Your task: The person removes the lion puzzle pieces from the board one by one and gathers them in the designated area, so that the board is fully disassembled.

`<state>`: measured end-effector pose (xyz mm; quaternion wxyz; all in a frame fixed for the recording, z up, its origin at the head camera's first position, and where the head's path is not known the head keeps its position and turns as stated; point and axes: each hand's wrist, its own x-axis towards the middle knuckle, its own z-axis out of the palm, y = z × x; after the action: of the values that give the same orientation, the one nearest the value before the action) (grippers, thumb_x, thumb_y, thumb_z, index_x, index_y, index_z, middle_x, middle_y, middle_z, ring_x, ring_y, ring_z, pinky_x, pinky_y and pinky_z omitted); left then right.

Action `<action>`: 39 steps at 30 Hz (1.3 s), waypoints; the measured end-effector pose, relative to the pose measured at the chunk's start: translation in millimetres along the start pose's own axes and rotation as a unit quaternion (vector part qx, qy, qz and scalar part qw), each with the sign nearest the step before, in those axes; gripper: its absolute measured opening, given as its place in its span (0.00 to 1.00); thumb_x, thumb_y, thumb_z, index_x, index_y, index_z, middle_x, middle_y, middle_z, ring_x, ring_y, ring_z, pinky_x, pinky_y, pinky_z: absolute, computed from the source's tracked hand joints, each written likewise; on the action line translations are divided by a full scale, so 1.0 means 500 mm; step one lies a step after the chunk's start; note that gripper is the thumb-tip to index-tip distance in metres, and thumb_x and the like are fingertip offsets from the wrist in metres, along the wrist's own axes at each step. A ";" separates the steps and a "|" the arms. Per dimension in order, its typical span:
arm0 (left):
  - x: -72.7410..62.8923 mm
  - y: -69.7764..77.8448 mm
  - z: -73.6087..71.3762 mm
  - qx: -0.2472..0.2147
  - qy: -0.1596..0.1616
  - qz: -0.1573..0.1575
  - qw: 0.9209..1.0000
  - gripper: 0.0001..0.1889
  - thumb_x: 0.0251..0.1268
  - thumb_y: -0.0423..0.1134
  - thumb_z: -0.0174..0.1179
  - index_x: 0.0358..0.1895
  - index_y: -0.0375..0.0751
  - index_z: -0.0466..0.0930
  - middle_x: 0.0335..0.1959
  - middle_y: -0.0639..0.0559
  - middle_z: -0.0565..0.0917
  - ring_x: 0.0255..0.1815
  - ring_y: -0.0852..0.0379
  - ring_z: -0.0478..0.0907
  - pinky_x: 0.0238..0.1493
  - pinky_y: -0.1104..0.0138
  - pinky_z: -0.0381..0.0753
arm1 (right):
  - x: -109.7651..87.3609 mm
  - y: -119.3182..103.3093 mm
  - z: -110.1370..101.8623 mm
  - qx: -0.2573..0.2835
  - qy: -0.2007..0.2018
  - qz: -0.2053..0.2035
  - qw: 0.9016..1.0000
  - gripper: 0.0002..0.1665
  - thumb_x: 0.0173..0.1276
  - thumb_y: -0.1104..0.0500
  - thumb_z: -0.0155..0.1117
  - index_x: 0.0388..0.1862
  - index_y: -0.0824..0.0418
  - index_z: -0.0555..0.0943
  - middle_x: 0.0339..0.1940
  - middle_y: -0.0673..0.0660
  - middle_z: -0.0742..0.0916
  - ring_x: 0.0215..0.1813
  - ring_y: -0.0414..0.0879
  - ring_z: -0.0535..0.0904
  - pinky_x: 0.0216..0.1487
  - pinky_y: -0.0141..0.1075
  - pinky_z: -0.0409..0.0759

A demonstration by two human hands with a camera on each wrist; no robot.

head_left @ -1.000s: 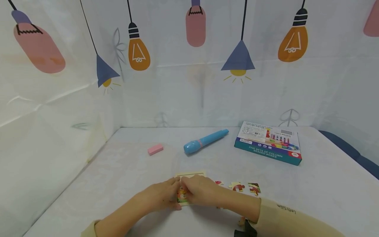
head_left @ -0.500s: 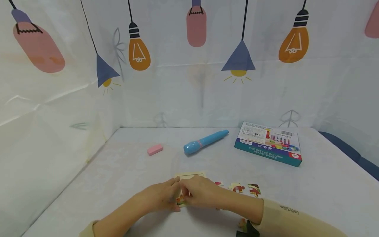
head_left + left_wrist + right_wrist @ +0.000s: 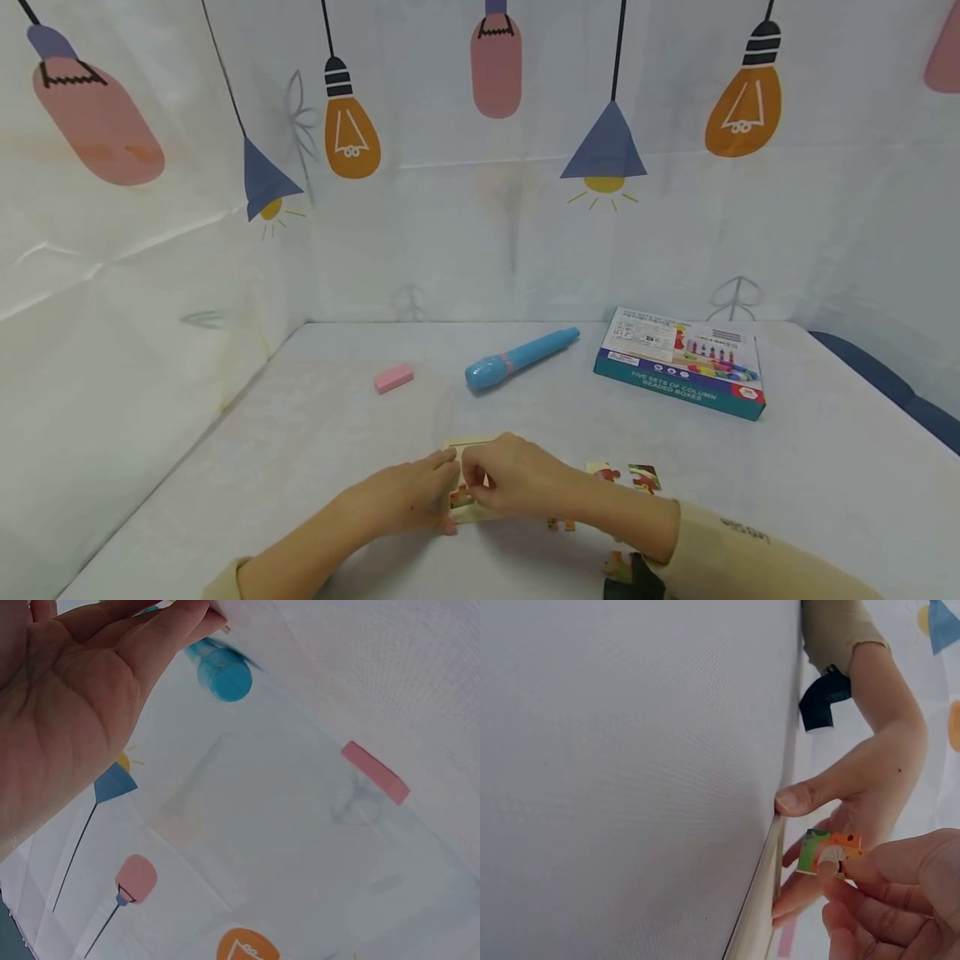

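My left hand (image 3: 412, 496) lies along the left side of a shallow, cream puzzle tray (image 3: 472, 441), fingers at its far corner and thumb at its near corner. Those fingers look fairly straight in the left wrist view. Over the tray, my right hand (image 3: 513, 479) pinches a small puzzle piece (image 3: 810, 851) between thumb and fingertips; it shows green, orange and white. Much of the tray is hidden beneath the right hand. Right of it lie loose puzzle pieces (image 3: 643, 477), some partly covered by the right forearm.
Farther back on the white table (image 3: 315, 433) are a pink eraser-like block (image 3: 393, 378), a blue microphone-shaped toy (image 3: 521, 358) and a boxed bead set (image 3: 678, 362). Another puzzle piece (image 3: 617, 567) is near the right sleeve, beside a dark strap (image 3: 633, 581).
My right hand shifts slightly right and lifts its wrist a little, its pinch staying over the tray. A loose piece right of it drops out of sight behind the hand. The left hand stays put.
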<state>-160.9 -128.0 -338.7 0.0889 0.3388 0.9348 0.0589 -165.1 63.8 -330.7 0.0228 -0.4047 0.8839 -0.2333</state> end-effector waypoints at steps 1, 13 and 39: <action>0.000 0.000 0.000 0.002 0.001 0.003 1.000 0.22 0.48 0.56 0.64 0.37 0.47 0.67 0.62 0.38 0.68 0.59 0.41 0.69 0.38 0.57 0.78 | -0.001 0.000 -0.001 0.003 0.002 -0.001 1.000 0.10 0.58 0.64 0.64 0.23 0.52 0.73 0.18 0.39 0.74 0.20 0.32 0.66 0.21 0.23 0.68; 0.001 0.005 0.001 0.014 -0.005 -0.019 1.000 0.30 0.48 0.57 0.64 0.49 0.40 0.70 0.62 0.39 0.68 0.59 0.42 0.69 0.47 0.54 0.75 | -0.021 0.011 -0.019 0.033 0.025 0.001 0.999 0.09 0.59 0.65 0.63 0.25 0.53 0.74 0.18 0.39 0.75 0.21 0.32 0.66 0.22 0.24 0.69; 0.005 0.013 0.002 0.022 -0.031 -0.051 0.998 0.40 0.49 0.58 0.62 0.61 0.36 0.65 0.65 0.41 0.64 0.62 0.45 0.66 0.54 0.54 0.70 | -0.084 0.039 -0.059 0.084 0.068 0.031 0.994 0.08 0.60 0.62 0.64 0.26 0.51 0.76 0.20 0.39 0.77 0.24 0.33 0.70 0.25 0.28 0.72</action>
<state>-158.7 -121.6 -338.9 0.1133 0.2943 0.9487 0.0232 -157.4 116.6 -319.0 0.0038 -0.3568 0.8728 -0.3330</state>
